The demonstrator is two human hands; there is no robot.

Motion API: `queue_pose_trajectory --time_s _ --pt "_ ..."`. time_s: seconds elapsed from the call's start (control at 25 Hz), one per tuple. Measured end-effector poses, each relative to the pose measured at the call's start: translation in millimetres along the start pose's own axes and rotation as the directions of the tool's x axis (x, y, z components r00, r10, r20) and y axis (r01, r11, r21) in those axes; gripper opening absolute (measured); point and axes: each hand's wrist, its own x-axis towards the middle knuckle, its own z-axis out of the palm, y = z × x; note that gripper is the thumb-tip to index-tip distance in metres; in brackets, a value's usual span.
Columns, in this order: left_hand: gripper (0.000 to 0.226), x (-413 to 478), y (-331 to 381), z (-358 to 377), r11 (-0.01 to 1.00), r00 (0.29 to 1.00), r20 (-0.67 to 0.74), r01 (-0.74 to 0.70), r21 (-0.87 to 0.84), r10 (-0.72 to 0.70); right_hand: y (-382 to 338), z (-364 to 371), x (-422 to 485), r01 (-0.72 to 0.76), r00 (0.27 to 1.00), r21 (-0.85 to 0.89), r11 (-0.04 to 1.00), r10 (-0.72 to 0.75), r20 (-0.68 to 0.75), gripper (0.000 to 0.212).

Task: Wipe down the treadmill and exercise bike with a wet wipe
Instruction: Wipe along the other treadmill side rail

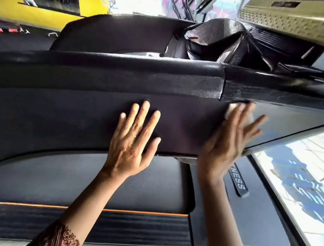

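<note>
Over on the left of the treadmill point(26, 166), we've got the long dark panel point(64, 113) running side to side across our view, tucked under the padded rail point(122, 69) that follows the same line. Moving in, our left hand point(131, 145) lies flat on that panel, fingers point(143, 116) straight and fanned apart, pointing up toward the rail and holding nothing. It's a brace, we'd say. Just beside it comes the right hand point(231, 145), a little blurred, its fingers point(240, 121) straight and spread, pressing the wet wipe point(230, 111) against the panel. We see only a white corner of the wipe peeking out at the fingertips, just below the seam in the rail. So the wipe sits under the right hand, not the left, and bare panel stretches away on both sides of it. We judge the next stroke has to travel along that side-to-side axis, with the rightward stretch closest.
</note>
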Motion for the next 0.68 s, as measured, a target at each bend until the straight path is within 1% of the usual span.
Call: queue_pose_trajectory --time_s 0.04,0.08,0.12,0.16,0.2,0.24,0.28,0.32,0.36,0.4,0.44,0.48,0.52,0.56,0.6,0.64,0.68 --pt "0.054 4.1 8.6 6.6 0.999 1.0 -0.004 -0.031 -0.013 0.031 -7.9 -0.2 -1.8 0.124 0.987 0.067 0.99 -0.13 0.097 0.038" --pt "0.05 7.4 16.5 12.5 0.998 0.998 -0.003 -0.063 -0.025 0.063 -12.3 -1.1 -5.4 0.277 0.936 0.129 0.952 -0.298 0.188 0.037" --pt "0.049 10.7 24.7 17.5 0.996 0.996 -0.002 -0.089 -0.033 0.089 -9.1 -3.9 -4.3 0.407 0.863 0.164 0.898 -0.437 0.252 0.038" --pt "0.05 14.6 35.1 23.4 0.994 0.995 -0.002 -0.104 -0.042 0.104 4.6 -10.2 5.0 0.491 0.811 0.161 0.856 -0.517 0.274 0.038" --pt "0.051 18.0 43.9 28.5 0.993 0.994 -0.002 -0.11 -0.051 0.11 26.3 -17.1 15.9 0.518 0.807 0.119 0.847 -0.53 0.261 0.038" --pt "0.052 21.2 52.5 33.1 0.992 0.994 -0.003 -0.111 -0.051 0.111 52.3 -24.8 25.8 0.503 0.838 0.044 0.863 -0.5 0.22 0.039" --pt "0.052 23.7 60.6 37.4 0.993 0.994 -0.004 -0.106 -0.042 0.106 77.7 -35.0 36.6 0.453 0.881 -0.033 0.891 -0.441 0.172 0.04" --pt "0.052 26.0 68.0 41.9 0.995 0.995 -0.007 -0.096 -0.026 0.096 100.5 -44.6 46.5 0.363 0.928 -0.08 0.928 -0.352 0.12 0.043" --pt "0.053 28.0 75.0 46.0 0.997 0.997 -0.016 -0.08 -0.01 0.08 114.7 -51.9 51.8 0.234 0.972 -0.086 0.968 -0.229 0.059 0.048" --pt "0.056 30.2 80.7 49.4 0.998 0.998 -0.027 -0.062 0.0 0.062 116.7 -53.1 52.7 0.086 0.996 -0.054 0.995 -0.086 0.005 0.051" --pt "0.059 32.5 85.8 51.8 0.999 0.998 -0.037 -0.046 0.003 0.046 108.6 -50.1 50.5 -0.026 1.0 -0.004 1.0 0.026 -0.015 0.047" --pt "0.06 35.3 92.3 54.8 0.999 0.998 -0.043 -0.035 0.004 0.035 96.7 -45.8 46.0 -0.044 0.999 0.044 0.998 0.043 0.023 0.042" --pt "0.061 37.3 98.1 57.3 0.999 0.999 -0.042 -0.032 0.005 0.032 85.0 -42.1 38.0 0.054 0.993 0.086 0.995 -0.063 0.102 0.04" --pt "0.059 38.9 103.7 59.7 0.999 0.999 -0.034 -0.036 0.007 0.036 78.9 -41.3 30.4 0.223 0.952 0.133 0.966 -0.245 0.186 0.041" --pt "0.057 40.5 108.6 62.2 0.999 0.999 -0.028 -0.04 0.009 0.041 82.9 -43.6 30.0 0.378 0.881 0.159 0.912 -0.407 0.242 0.041" --pt "0.055 42.2 112.6 64.4 0.999 0.999 -0.028 -0.042 0.01 0.042 96.0 -48.7 38.1 0.46 0.833 0.153 0.875 -0.485 0.267 0.041" --pt "0.056 44.1 116.1 67.1 0.999 0.999 -0.031 -0.041 0.012 0.041 115.3 -55.1 48.9 0.466 0.838 0.112 0.877 -0.479 0.261 0.042"
